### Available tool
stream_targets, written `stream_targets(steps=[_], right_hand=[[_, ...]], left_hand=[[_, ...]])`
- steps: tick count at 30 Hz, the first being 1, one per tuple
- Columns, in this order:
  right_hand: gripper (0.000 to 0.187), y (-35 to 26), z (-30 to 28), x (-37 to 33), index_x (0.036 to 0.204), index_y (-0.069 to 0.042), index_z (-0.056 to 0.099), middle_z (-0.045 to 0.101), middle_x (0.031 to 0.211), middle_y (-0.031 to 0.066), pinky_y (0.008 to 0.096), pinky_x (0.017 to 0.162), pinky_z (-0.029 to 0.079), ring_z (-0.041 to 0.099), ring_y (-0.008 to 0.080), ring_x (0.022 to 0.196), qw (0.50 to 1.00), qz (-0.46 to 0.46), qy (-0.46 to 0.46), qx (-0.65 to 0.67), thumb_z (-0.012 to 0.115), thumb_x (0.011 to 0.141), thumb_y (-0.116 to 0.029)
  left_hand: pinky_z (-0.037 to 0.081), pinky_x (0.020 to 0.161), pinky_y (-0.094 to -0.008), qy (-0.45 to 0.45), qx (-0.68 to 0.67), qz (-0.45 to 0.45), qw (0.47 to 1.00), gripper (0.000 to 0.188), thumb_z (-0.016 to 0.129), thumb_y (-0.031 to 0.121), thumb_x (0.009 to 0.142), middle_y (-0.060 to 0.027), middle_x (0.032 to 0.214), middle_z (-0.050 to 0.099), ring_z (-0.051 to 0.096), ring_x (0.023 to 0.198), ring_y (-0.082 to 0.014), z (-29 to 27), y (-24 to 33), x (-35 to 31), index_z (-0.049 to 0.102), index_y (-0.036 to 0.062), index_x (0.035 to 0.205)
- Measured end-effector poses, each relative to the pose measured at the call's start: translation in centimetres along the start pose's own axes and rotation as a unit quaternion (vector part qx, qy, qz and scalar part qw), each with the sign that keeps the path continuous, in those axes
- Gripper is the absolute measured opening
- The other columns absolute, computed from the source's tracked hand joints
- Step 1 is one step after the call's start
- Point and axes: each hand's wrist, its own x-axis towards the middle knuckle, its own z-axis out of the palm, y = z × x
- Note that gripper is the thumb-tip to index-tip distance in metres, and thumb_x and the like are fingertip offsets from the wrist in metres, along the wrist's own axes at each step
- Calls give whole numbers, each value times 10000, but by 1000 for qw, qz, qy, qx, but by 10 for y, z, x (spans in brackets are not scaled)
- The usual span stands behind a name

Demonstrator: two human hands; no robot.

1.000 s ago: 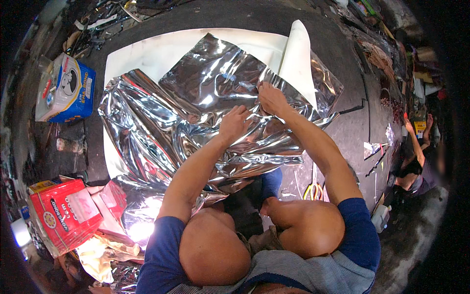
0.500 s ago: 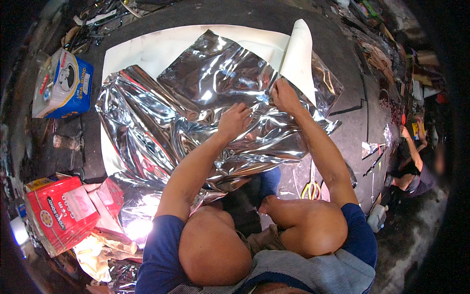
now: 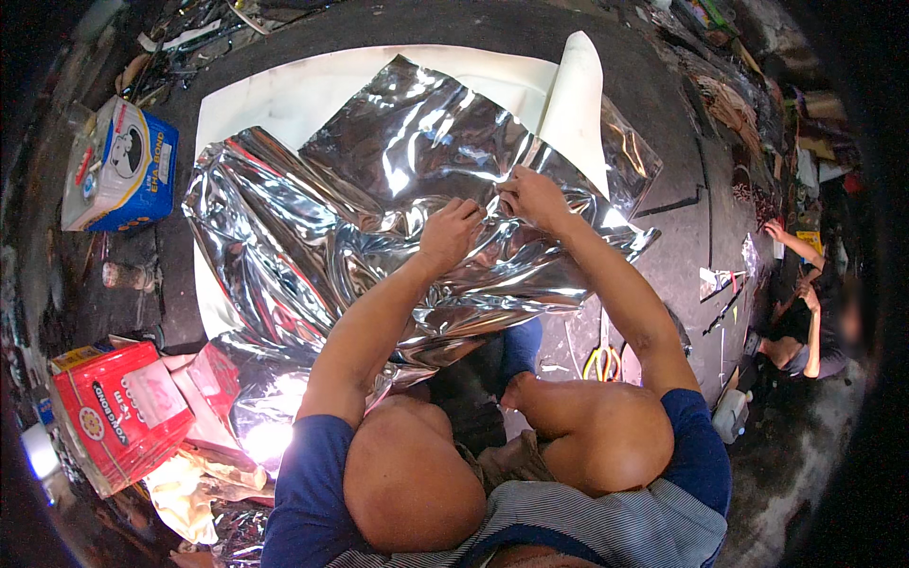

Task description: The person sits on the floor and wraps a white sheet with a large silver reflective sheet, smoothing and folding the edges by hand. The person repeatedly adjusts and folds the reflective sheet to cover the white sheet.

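A crumpled sheet of shiny silver film (image 3: 275, 222) spreads in front of me, its far part (image 3: 426, 123) lying smoother over a white sheet (image 3: 265, 90). With curled fingers, my left hand (image 3: 453, 232) grips the film in its gathered middle. Just to the right and slightly farther away, my right hand (image 3: 535, 199) pinches the same film between thumb and fingers. The fingertips of both hands are partly hidden by the knuckles. At the far right, the white sheet's edge curls up into a roll (image 3: 576, 114), with more clear-looking film (image 3: 630, 156) beside it.
Scissors with yellow-orange handles (image 3: 602, 362) lie by my right knee. A blue and white can (image 3: 142, 166), a small jar (image 3: 128, 275) and a red tin (image 3: 118, 412) stand on the left. Another person (image 3: 805, 331) sits at the right edge. Scraps litter the far edges.
My right hand has moved left and a little nearer, closer to my left hand. The film between them has shifted. My left hand has barely moved. The other person's arms have changed position.
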Motion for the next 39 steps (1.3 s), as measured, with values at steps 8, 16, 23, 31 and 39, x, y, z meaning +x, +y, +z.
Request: stream_targets(steps=[8,16,23,31,39], right_hand=[[243,2,6,7,1015,-32,707,624,1038,208,488,832,527,654,391,948,999,21,-31,-7,717,810,-162],[157,-1,29,-3,880,-14,730,613,942,205,490,778,505,631,406,865,998,33,50,16,656,843,-147],[162,12,41,10,845,-24,739,670,870,232,482,775,513,654,409,834,994,71,44,64,657,804,-158],[191,15,46,8,942,-71,746,688,813,193,437,715,526,679,352,777,997,53,49,16,689,797,-182],[159,32,-33,-29,1080,-25,628,639,895,34,199,602,479,587,100,725,545,110,120,822,661,941,-94]], left_hand=[[533,787,-361,17,-18,-5,1000,260,692,190,832,-42,979,591,585,946,-236,2,-1,-2,689,85,1070],[535,784,-369,6,-6,-9,1000,252,690,191,834,-44,978,587,586,947,-235,5,-1,-3,683,90,1064],[529,813,-414,-42,-33,-34,998,265,663,181,870,-97,1037,629,596,965,-300,-3,1,-1,679,57,1103],[521,831,-416,-37,-43,-36,998,267,658,172,878,-99,1049,610,592,975,-305,-2,0,-3,676,47,1113],[536,807,-418,-21,-70,-42,996,289,651,187,841,-81,1018,613,614,976,-288,-11,5,-3,676,59,1099]])
